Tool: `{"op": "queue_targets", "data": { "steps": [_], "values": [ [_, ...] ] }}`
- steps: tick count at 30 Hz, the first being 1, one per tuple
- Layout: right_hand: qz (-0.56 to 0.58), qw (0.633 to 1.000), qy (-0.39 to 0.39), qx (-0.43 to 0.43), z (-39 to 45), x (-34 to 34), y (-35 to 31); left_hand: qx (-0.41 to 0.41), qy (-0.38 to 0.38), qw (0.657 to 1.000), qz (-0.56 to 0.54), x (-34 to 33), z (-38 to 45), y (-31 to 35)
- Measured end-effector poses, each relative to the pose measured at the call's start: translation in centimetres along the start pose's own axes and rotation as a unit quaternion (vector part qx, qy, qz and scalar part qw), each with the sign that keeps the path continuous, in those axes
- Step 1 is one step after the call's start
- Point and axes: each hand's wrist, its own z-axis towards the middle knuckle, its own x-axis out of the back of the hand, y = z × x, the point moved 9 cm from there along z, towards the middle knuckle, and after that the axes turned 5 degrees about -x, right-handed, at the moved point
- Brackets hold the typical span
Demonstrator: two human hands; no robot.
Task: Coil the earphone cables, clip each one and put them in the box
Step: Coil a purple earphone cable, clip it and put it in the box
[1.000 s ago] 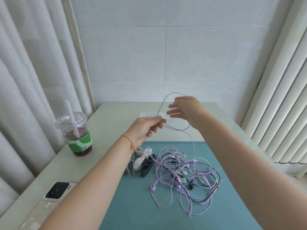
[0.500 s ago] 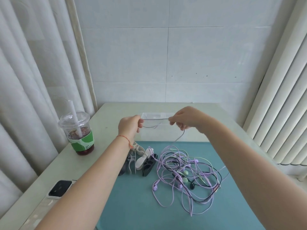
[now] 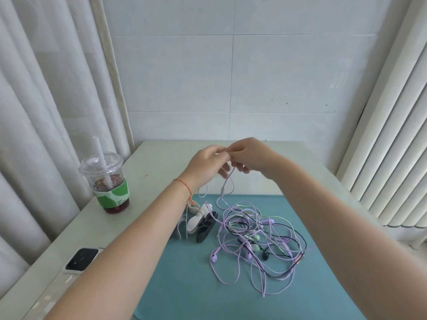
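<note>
Left hand (image 3: 205,165): raised above the far half of the counter (image 3: 161,162), fingers curled and pinched together on a lilac earphone cable (image 3: 227,181). A red string bracelet (image 3: 183,187) is worn at the wrist.

Right hand (image 3: 248,155): held against the left hand, fingertips meeting it, fingers curled and clamped on the same cable.

Lilac earphone cable: gripped between both hands; a narrow loop is seen hanging beneath them, its lower strand trailing down into the heap.

Heap of earphones (image 3: 256,243): tangled lilac, pale green and black cables with earbuds, laid on a teal mat (image 3: 184,273), right of centre.

Cable clips (image 3: 198,221): white, black and clear pieces grouped on the mat's left part, just beside the heap and partly hidden by the left forearm.

Box: cannot be made out behind the hands.

Iced drink cup (image 3: 108,181): clear, domed lid, white straw, green sleeve; stood upright at the counter's left edge.

Phone (image 3: 82,259): laid flat near the left front edge of the counter, well apart from the cup.
</note>
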Motion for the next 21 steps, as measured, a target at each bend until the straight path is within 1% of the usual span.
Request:
{"op": "queue_targets", "data": {
  "steps": [3, 5, 6, 7, 9, 11, 12, 13, 14, 15, 16, 18, 20, 21],
  "values": [
    [0.014, 1.000, 0.007, -0.016, 0.2, -0.4, 1.1, 0.000, 0.040, 0.996, 0.080, 1.3, 0.3, -1.0],
    [0.015, 1.000, -0.001, -0.020, 0.2, -0.8, 1.9, -0.012, 0.043, 0.991, 0.128, 1.8, 0.2, -1.5],
    [0.005, 1.000, -0.007, -0.020, 0.2, -1.1, 2.2, -0.018, 0.052, 0.989, 0.135, 2.0, 0.1, -1.7],
    [-0.012, 1.000, -0.012, -0.023, 0.3, -1.3, 2.6, -0.018, 0.081, 0.988, 0.128, 2.6, 0.0, -2.1],
    [-0.072, 0.996, -0.033, -0.041, 0.3, -1.5, 3.4, 0.006, 0.191, 0.980, 0.059, 5.0, -0.5, -3.3],
    [-0.136, 0.986, -0.068, -0.066, 0.1, -1.7, 4.5, 0.041, 0.318, 0.947, -0.021, 8.4, -1.2, -5.5],
    [-0.150, 0.982, -0.076, -0.080, 0.1, -1.6, 5.1, 0.061, 0.357, 0.931, -0.051, 9.8, -1.5, -6.6],
    [-0.148, 0.982, -0.073, -0.094, 0.1, -1.3, 5.7, 0.078, 0.375, 0.920, -0.081, 10.6, -1.8, -7.2],
    [-0.130, 0.984, -0.062, -0.103, 0.2, -0.8, 6.0, 0.091, 0.365, 0.920, -0.110, 10.6, -1.9, -7.4],
    [-0.098, 0.988, -0.048, -0.105, 0.3, -0.4, 6.1, 0.100, 0.326, 0.930, -0.133, 9.8, -1.7, -7.4],
    [-0.057, 0.993, -0.034, -0.101, 0.4, -0.2, 5.8, 0.102, 0.272, 0.946, -0.142, 8.5, -1.4, -7.0],
    [0.033, 0.997, -0.021, -0.073, 0.6, -0.1, 4.4, 0.092, 0.141, 0.977, -0.128, 5.2, -1.1, -5.6],
    [0.099, 0.994, -0.016, -0.038, 0.6, -0.3, 2.4, 0.087, 0.021, 0.991, -0.102, 2.0, -1.2, -4.5],
    [0.119, 0.993, -0.012, -0.022, 0.5, -0.4, 1.4, 0.086, -0.024, 0.992, -0.093, 0.6, -1.4, -4.2]
  ]
}}
